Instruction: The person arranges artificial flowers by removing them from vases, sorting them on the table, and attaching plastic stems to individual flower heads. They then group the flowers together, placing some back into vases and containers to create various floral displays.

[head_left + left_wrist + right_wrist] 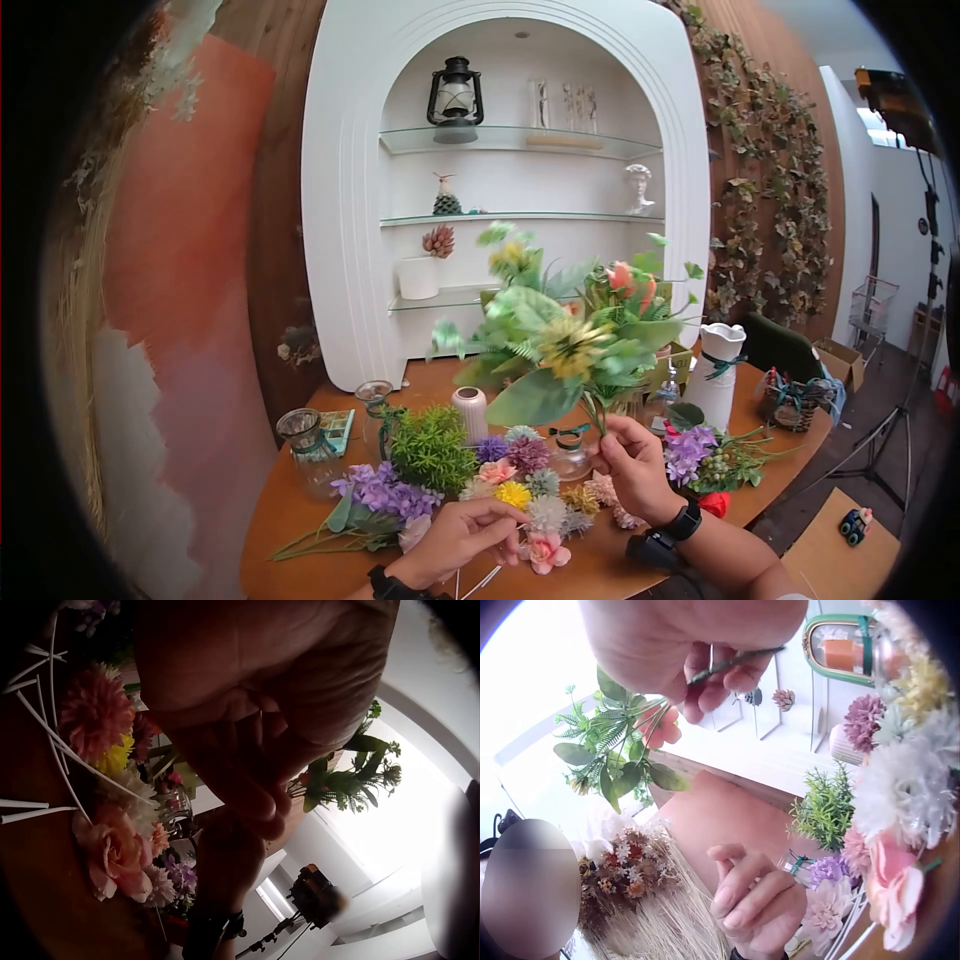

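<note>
My right hand (635, 465) pinches the gathered stems of a leafy bouquet of artificial flowers (570, 345), raised above the table. Broad green leaves, fern sprigs, a yellow spiky bloom and a coral flower make it up; it is blurred in the head view. In the right wrist view the stem end (739, 666) runs through the pinching fingers. My left hand (465, 540) hovers with loosely bent fingers and nothing in them, over the near flower heads. Beneath it lie a pink rose (545, 552), a white flower head (546, 514) and a yellow one (514, 494).
Purple flower sprays lie left (390, 492) and right (690, 452) on the wooden table (290, 535). A green grassy plant (432, 447), a ribbed pink vase (468, 412), glass vases (308, 450) and a tall white vase (715, 385) stand around. White sticks (56, 742) lie near the front.
</note>
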`<action>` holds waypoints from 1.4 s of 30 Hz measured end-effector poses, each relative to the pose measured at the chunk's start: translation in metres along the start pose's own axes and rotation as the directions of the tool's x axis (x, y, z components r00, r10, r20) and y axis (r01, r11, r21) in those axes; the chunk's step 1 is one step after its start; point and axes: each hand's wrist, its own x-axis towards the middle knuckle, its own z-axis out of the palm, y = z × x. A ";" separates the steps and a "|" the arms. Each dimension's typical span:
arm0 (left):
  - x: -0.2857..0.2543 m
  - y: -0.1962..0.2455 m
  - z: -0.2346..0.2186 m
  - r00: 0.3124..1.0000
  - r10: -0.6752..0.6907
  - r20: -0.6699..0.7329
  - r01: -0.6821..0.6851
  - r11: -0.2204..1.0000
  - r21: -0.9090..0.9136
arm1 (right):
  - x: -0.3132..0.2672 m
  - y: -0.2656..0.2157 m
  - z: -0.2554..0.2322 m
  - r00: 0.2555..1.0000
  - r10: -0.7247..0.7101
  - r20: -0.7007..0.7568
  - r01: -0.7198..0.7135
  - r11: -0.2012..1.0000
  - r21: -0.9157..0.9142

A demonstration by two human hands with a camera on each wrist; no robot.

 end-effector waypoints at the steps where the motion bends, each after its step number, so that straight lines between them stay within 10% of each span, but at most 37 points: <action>1: 0.000 -0.001 -0.002 1.000 0.002 0.001 -0.002 1.000 -0.018 | 0.001 -0.007 0.007 0.998 0.003 0.061 -0.006 0.999 0.043; 4: 0.001 -0.004 -0.004 1.000 0.007 0.008 -0.007 0.999 -0.031 | -0.001 -0.010 0.003 0.975 0.101 0.197 -0.110 0.993 0.034; 7: 0.001 -0.002 -0.003 1.000 -0.002 0.000 0.002 0.999 -0.039 | -0.001 -0.030 0.018 0.960 0.138 0.245 -0.046 0.936 -0.349; 10: 0.001 -0.002 -0.004 1.000 -0.002 -0.007 0.002 0.999 -0.044 | 0.001 -0.030 0.025 0.952 0.121 0.280 -0.118 0.993 -0.028; 14: 0.003 -0.002 -0.004 1.000 0.017 0.001 -0.017 0.999 -0.032 | 0.007 -0.030 0.018 0.975 0.027 0.219 0.012 0.985 -0.175; 16: 0.004 -0.003 -0.006 1.000 0.015 0.014 -0.015 1.000 -0.024 | 0.012 -0.036 0.021 0.989 0.017 0.147 -0.045 0.981 0.188; 28: 0.005 -0.004 -0.007 0.999 0.019 0.027 -0.019 1.000 -0.005 | 0.066 -0.073 -0.003 0.994 -0.018 0.108 0.060 0.911 -0.408; 30: 0.005 -0.003 -0.006 0.999 0.022 0.030 -0.022 1.000 -0.009 | 0.086 -0.046 -0.040 0.986 0.020 0.167 0.005 0.989 -0.149; 32: 0.006 -0.003 -0.005 1.000 0.021 0.003 -0.021 1.000 -0.014 | 0.103 -0.036 -0.069 0.840 -0.108 0.532 0.467 0.642 -0.608; 33: 0.006 -0.003 -0.005 1.000 0.023 0.003 -0.023 1.000 -0.014 | 0.118 -0.039 -0.065 0.818 -0.161 0.552 0.575 0.182 -0.798; 37: 0.007 -0.006 -0.007 1.000 0.028 0.012 -0.028 0.999 -0.020 | 0.105 -0.089 -0.002 0.996 0.042 0.074 0.055 0.344 -0.937; 38: 0.007 -0.006 -0.007 0.999 0.032 0.022 -0.031 0.999 -0.026 | 0.113 -0.077 -0.009 0.996 0.043 0.075 0.056 0.343 -0.938; 40: 0.006 -0.005 -0.006 0.999 0.030 0.022 -0.029 0.999 -0.030 | 0.137 -0.040 -0.031 0.985 -0.134 0.107 0.161 0.933 -0.321; 42: 0.006 -0.004 -0.006 0.999 0.027 0.021 -0.027 0.999 -0.035 | 0.153 -0.039 -0.024 0.994 -0.088 0.065 0.107 0.901 -0.421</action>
